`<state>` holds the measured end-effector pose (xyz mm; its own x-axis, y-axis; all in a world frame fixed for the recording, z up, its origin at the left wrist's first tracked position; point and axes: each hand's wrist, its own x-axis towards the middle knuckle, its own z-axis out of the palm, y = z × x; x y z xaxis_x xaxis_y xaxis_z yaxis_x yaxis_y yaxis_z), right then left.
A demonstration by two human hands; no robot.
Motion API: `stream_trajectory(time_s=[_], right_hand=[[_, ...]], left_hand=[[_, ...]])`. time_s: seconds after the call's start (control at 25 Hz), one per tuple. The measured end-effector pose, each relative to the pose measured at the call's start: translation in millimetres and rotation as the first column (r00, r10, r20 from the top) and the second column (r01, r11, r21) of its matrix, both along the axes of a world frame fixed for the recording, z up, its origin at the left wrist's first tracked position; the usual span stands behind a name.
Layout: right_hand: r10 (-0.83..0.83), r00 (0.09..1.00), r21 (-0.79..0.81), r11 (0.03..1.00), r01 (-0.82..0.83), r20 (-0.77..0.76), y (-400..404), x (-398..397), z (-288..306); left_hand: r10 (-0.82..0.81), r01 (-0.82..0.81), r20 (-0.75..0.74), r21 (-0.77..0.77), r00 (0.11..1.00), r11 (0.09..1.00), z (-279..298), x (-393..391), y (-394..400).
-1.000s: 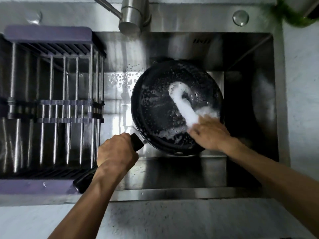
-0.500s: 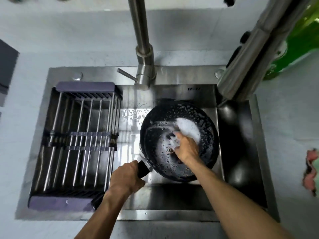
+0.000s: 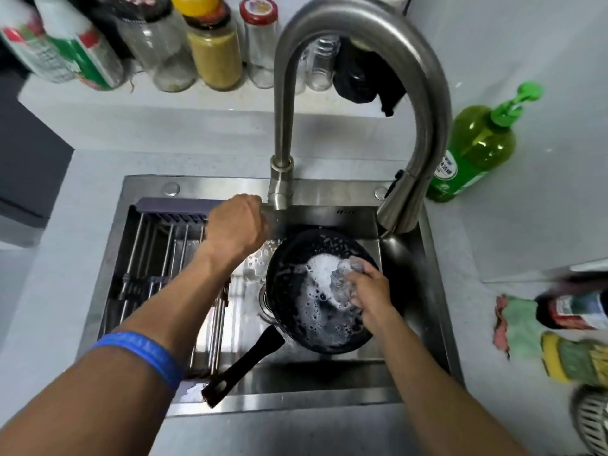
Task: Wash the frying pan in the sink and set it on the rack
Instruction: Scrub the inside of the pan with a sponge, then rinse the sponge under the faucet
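Observation:
The black frying pan (image 3: 292, 258) lies in the steel sink (image 3: 329, 401), its inside covered with white foam (image 3: 320, 268). Its long handle (image 3: 243, 366) points toward the sink's front left and nobody holds it. My right hand (image 3: 370, 292) presses a foamy scrubber (image 3: 345, 278) onto the pan's floor, fingers curled over it. At the foot of the faucet (image 3: 279, 189), my left hand (image 3: 237, 225) is closed over the spot where the lever sticks out; the lever itself is hidden. The drying rack (image 3: 161, 255) spans the sink's left half.
The faucet's tall arch ends in a spray head (image 3: 399, 205) over the sink's back right corner. A green soap bottle (image 3: 477, 146) stands on the right counter. Jars (image 3: 214, 51) line the back ledge. Cloths (image 3: 518, 324), sponges and a bottle (image 3: 575, 309) lie at the right.
My left hand has let go of the pan handle and moved up to the faucet base. My right hand stays in the pan with the scrubber. The view has pulled back and up.

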<state>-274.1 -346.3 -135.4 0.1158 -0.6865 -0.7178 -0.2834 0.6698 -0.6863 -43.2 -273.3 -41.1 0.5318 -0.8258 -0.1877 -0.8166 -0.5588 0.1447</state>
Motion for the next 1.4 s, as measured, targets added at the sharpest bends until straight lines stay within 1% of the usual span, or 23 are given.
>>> stream_trajectory(time_s=[0.08,0.12,0.16,0.2,0.24,0.28,0.36,0.48,0.52,0.56,0.64,0.68,0.72,0.84,0.88,0.92,1.0,1.08,1.16,1.24,1.28,1.36,1.4], right_hand=[[-0.036,0.999,0.018,0.999,0.035,0.019,0,0,9],[-0.063,0.998,0.016,0.998,0.063,0.026,-2,-2,11],[-0.094,0.995,0.007,0.996,0.094,0.025,-6,-4,14],[-0.119,0.993,-0.011,0.993,0.119,0.016,-11,-6,16],[-0.127,0.992,-0.035,0.991,0.127,0.002,-16,-8,18],[-0.115,0.993,-0.057,0.992,0.114,-0.01,-21,-8,18],[-0.056,0.998,-0.065,0.996,0.055,-0.007,-28,-5,17],[0.035,0.999,-0.112,0.993,-0.039,-0.036,-38,-3,17],[0.061,0.997,-0.146,0.987,-0.068,-0.054,-42,-5,17],[0.084,0.994,-0.175,0.98,-0.094,-0.066,-45,-7,17],[0.097,0.994,-0.196,0.975,-0.106,-0.057,-46,-12,17],[0.084,0.996,-0.195,0.977,-0.09,-0.037,-48,-14,17],[0.057,0.998,-0.185,0.981,-0.057,-0.004,-49,-14,18],[-0.034,0.994,-0.094,0.995,0.043,0.1,-49,-11,23],[-0.037,0.992,-0.078,0.996,0.047,0.117,-47,-9,24],[-0.016,0.992,-0.088,0.996,0.027,0.122,-44,-7,24],[0.089,0.994,-0.18,0.981,-0.076,0.062,-40,-3,27],[0.145,0.989,-0.298,0.943,-0.149,-0.035,-45,1,29],[0.154,0.987,-0.303,0.94,-0.157,-0.036,-52,4,29],[0.169,0.986,-0.236,0.958,-0.163,0.003,-49,3,32],[0.127,0.99,-0.197,0.974,-0.113,0.059,-46,0,35],[0.008,0.976,-0.154,0.988,0.026,0.215,-48,-9,47],[0.004,0.954,-0.172,0.984,0.05,0.299,-52,-14,58]], left_hand=[[-0.022,0.022,-0.003,0.073,1.0,0.997,-4,-6,14],[-0.003,0.006,-0.04,0.075,0.999,0.997,-7,-10,20],[0.035,-0.032,-0.113,0.025,0.993,0.999,-10,-16,27],[0.073,-0.088,-0.208,-0.062,0.975,0.994,-13,-26,36],[0.11,-0.164,-0.314,-0.151,0.943,0.975,-18,-40,47],[0.141,-0.243,-0.416,-0.202,0.898,0.949,-24,-56,56],[0.193,-0.328,-0.536,-0.169,0.822,0.929,-40,-86,67],[0.202,-0.324,-0.632,-0.084,0.749,0.942,-64,-119,56],[0.216,-0.368,-0.695,-0.075,0.686,0.927,-66,-128,44],[0.239,-0.464,-0.79,-0.064,0.565,0.884,-67,-137,30],[0.229,-0.687,-0.941,-0.005,0.249,0.727,-64,-151,-1],[0.197,-0.749,-0.971,0.028,0.138,0.662,-61,-157,-17],[0.165,-0.769,-0.984,0.057,0.063,0.636,-60,-162,-31],[0.109,-0.768,-0.985,0.17,-0.131,0.617,-57,-171,-58],[0.101,-0.773,-0.983,0.184,-0.155,0.607,-57,-172,-61],[0.109,-0.777,-0.982,0.189,-0.155,0.601,-56,-171,-63],[0.171,-0.784,-0.972,0.231,-0.16,0.576,-53,-171,-68],[0.222,-0.768,-0.95,0.31,-0.221,0.56,-48,-178,-75],[0.201,-0.782,-0.945,0.327,-0.258,0.531,-44,-187,-80],[0.152,-0.832,-0.955,0.295,-0.254,0.469,-43,-185,-81],[0.124,-0.839,-0.957,0.289,-0.261,0.461,-42,-181,-79],[0.096,-0.819,-0.952,0.299,-0.29,0.49,-42,-172,-77],[0.107,-0.804,-0.951,0.303,-0.29,0.512,-41,-168,-75]])
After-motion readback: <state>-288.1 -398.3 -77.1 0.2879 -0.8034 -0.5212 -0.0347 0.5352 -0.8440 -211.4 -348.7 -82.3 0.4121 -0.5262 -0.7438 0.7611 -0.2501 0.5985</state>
